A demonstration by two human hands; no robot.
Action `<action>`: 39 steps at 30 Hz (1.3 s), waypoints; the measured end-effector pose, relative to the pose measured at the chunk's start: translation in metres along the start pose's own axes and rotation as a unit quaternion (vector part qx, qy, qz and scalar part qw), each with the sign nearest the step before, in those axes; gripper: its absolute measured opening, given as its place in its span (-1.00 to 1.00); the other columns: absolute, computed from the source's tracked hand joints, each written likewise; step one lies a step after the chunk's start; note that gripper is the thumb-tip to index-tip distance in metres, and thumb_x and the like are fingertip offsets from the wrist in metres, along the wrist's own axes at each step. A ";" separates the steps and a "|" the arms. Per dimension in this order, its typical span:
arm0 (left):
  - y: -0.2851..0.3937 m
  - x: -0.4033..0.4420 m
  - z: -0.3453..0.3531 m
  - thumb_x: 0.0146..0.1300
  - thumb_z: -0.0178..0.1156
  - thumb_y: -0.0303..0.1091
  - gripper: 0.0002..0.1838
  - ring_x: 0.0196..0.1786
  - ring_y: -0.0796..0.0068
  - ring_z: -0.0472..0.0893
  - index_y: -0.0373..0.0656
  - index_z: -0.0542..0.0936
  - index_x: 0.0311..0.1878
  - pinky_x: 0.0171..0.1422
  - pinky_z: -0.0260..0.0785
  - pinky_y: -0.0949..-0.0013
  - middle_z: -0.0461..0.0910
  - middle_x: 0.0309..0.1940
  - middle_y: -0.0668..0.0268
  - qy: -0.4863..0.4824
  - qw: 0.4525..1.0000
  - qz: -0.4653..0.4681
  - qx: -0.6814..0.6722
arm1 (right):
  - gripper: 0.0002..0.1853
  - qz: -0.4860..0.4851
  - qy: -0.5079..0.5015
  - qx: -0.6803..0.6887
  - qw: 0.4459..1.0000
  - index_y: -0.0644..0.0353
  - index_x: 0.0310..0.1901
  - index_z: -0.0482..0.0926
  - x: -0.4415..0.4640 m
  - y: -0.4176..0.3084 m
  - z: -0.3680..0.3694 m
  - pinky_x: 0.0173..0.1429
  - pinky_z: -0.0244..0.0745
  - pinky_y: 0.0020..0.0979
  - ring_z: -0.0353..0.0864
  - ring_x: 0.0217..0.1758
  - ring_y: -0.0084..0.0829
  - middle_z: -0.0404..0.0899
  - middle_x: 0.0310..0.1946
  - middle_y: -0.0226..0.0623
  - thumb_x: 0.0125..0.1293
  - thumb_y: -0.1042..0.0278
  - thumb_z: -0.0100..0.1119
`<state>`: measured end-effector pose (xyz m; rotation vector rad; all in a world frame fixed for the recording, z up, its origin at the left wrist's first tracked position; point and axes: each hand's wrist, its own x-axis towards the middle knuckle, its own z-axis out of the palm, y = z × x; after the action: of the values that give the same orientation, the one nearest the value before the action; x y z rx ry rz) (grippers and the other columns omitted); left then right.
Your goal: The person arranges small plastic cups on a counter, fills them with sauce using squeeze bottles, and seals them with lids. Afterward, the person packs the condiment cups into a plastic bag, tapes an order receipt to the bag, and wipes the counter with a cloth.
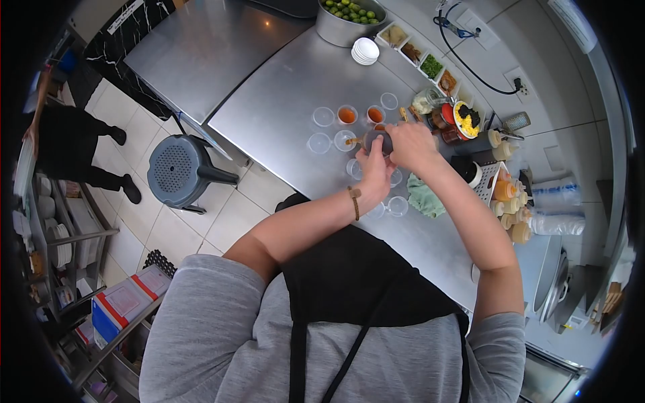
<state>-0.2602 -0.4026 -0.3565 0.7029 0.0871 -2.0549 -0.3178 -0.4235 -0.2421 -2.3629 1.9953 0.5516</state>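
Left grip wraps a bottle, body partly hidden; right grip overlaps, its hold unclear

The left hand and right hand cover much of a dark bottle, and one cup of orange sauce shows only partly beside them. The top edge cuts off a metal pot; the left border cuts off a person in black. A plastic package bears print too small to read.
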 end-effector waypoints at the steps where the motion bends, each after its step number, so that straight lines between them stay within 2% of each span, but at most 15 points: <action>1: 0.000 0.000 0.000 0.20 0.11 -0.12 -0.40 -0.11 0.36 0.50 -0.05 -0.02 0.13 -0.11 0.40 0.30 0.29 -0.02 0.14 0.004 1.000 -0.003 -0.002 | -0.62 -0.003 -0.003 -0.004 1.000 0.15 -0.22 0.55 0.000 0.000 -0.001 -0.13 0.46 -0.29 0.60 -0.24 -0.22 0.57 -0.37 -0.20 -0.21 0.40 0.23; 14: -0.001 -0.006 0.013 0.23 0.08 -0.13 -0.47 -0.11 0.36 0.52 -0.08 0.02 0.07 -0.11 0.45 0.28 0.28 -0.01 0.17 -0.004 1.000 -0.020 -0.002 | -0.66 0.014 -0.029 0.009 0.999 0.14 -0.24 0.56 -0.003 0.005 -0.005 -0.16 0.49 -0.28 0.61 -0.27 -0.20 0.60 -0.40 -0.17 -0.18 0.42 0.22; 15: -0.002 -0.008 0.017 0.27 0.01 -0.15 -0.67 -0.24 0.48 0.51 -0.11 0.21 -0.05 -0.14 0.44 0.34 0.37 -0.19 0.28 0.026 0.999 -0.018 0.003 | -0.66 0.018 -0.021 0.011 1.000 0.12 -0.24 0.56 -0.003 0.005 -0.002 -0.16 0.49 -0.28 0.61 -0.27 -0.20 0.60 -0.40 -0.18 -0.18 0.42 0.22; 16: -0.002 -0.009 0.019 0.30 -0.06 -0.17 -0.76 -0.37 0.60 0.50 -0.15 0.39 -0.18 -0.18 0.43 0.41 0.46 -0.38 0.39 0.056 0.998 -0.016 0.009 | -0.66 0.022 -0.014 0.013 1.000 0.11 -0.24 0.56 -0.004 0.006 -0.001 -0.15 0.49 -0.28 0.61 -0.26 -0.20 0.60 -0.39 -0.18 -0.18 0.43 0.23; 20: -0.003 -0.011 0.020 0.30 -0.05 -0.16 -0.76 -0.34 0.59 0.50 -0.14 0.38 -0.17 -0.15 0.43 0.41 0.46 -0.37 0.39 0.064 0.998 -0.021 0.019 | -0.66 0.027 -0.018 0.022 0.999 0.10 -0.23 0.56 -0.006 0.007 0.003 -0.16 0.49 -0.27 0.61 -0.25 -0.21 0.61 -0.39 -0.18 -0.18 0.44 0.22; 23: -0.007 -0.005 0.012 0.30 -0.05 -0.14 -0.74 -0.31 0.58 0.50 -0.14 0.37 -0.15 -0.13 0.43 0.42 0.46 -0.34 0.38 0.060 0.998 -0.020 0.031 | -0.63 0.030 0.001 0.044 0.999 0.09 -0.21 0.56 -0.008 0.009 0.009 -0.16 0.49 -0.26 0.61 -0.25 -0.20 0.60 -0.40 -0.18 -0.20 0.45 0.22; 24: -0.009 0.000 0.005 0.26 0.02 -0.14 -0.61 -0.21 0.47 0.50 -0.07 0.16 0.01 -0.12 0.43 0.37 0.35 -0.15 0.26 0.033 0.999 -0.019 0.029 | -0.60 0.034 0.010 0.053 0.998 0.09 -0.20 0.56 -0.010 0.010 0.010 -0.16 0.48 -0.26 0.60 -0.25 -0.19 0.60 -0.41 -0.18 -0.22 0.46 0.23; 25: -0.009 0.001 0.003 0.22 0.09 -0.13 -0.38 -0.10 0.36 0.49 -0.01 -0.05 0.17 -0.10 0.43 0.33 0.25 0.04 0.14 0.007 0.999 -0.019 0.027 | -0.58 0.037 0.019 0.062 0.997 0.09 -0.19 0.55 -0.012 0.010 0.011 -0.16 0.48 -0.25 0.60 -0.26 -0.17 0.60 -0.41 -0.18 -0.24 0.46 0.24; 29: -0.013 0.002 -0.001 0.21 0.13 -0.21 -0.35 -0.07 0.38 0.46 -0.01 -0.07 0.19 -0.12 0.42 0.33 0.26 0.04 0.14 0.017 0.999 0.005 0.042 | -0.54 0.057 0.024 0.111 0.992 0.09 -0.17 0.54 -0.018 0.015 0.027 -0.14 0.46 -0.23 0.57 -0.22 -0.14 0.59 -0.37 -0.19 -0.27 0.43 0.28; 31: -0.015 0.001 -0.002 0.20 0.16 -0.29 -0.33 -0.03 0.39 0.43 -0.01 -0.07 0.20 -0.10 0.39 0.32 0.26 0.05 0.14 0.025 0.996 0.039 0.076 | -0.54 0.047 0.096 0.176 0.979 0.06 -0.13 0.51 -0.022 0.020 0.041 -0.09 0.43 -0.21 0.55 -0.17 -0.17 0.56 -0.29 -0.20 -0.21 0.36 0.29; 32: -0.015 -0.001 -0.003 0.20 0.16 -0.29 -0.33 -0.03 0.39 0.43 -0.01 -0.07 0.20 -0.10 0.39 0.32 0.26 0.05 0.14 0.026 0.996 0.040 0.076 | -0.54 0.046 0.096 0.177 0.978 0.06 -0.13 0.51 -0.025 0.021 0.044 -0.09 0.43 -0.21 0.55 -0.17 -0.17 0.56 -0.29 -0.20 -0.21 0.36 0.29; 35: -0.017 -0.008 -0.003 0.17 0.19 -0.32 -0.29 0.01 0.36 0.39 -0.04 -0.08 0.22 -0.02 0.34 0.31 0.24 0.07 0.11 0.004 0.991 0.057 0.122 | -0.48 0.057 0.102 0.234 0.965 0.05 -0.09 0.49 -0.034 0.022 0.048 -0.05 0.41 -0.19 0.52 -0.14 -0.15 0.55 -0.27 -0.21 -0.23 0.33 0.32; 37: -0.022 -0.012 -0.002 0.16 0.21 -0.31 -0.26 0.02 0.32 0.38 -0.08 -0.09 0.24 0.06 0.28 0.31 0.25 0.06 0.07 0.016 0.983 0.113 0.147 | -0.42 0.071 0.127 0.254 0.956 0.07 -0.05 0.47 -0.040 0.021 0.051 -0.02 0.42 -0.19 0.51 -0.08 -0.12 0.55 -0.18 -0.15 -0.25 0.32 0.35; 39: -0.025 -0.012 -0.002 0.15 0.21 -0.31 -0.24 0.05 0.31 0.37 -0.10 -0.09 0.25 0.09 0.27 0.31 0.25 0.06 0.04 0.015 0.979 0.130 0.157 | -0.43 0.070 0.147 0.275 0.948 0.06 -0.05 0.48 -0.043 0.020 0.056 -0.02 0.41 -0.19 0.51 -0.09 -0.12 0.54 -0.19 -0.16 -0.24 0.32 0.36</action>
<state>-0.2741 -0.3785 -0.3574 0.8878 -0.3046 -1.8227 -0.3577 -0.3735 -0.2783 -2.0502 2.0760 -0.3494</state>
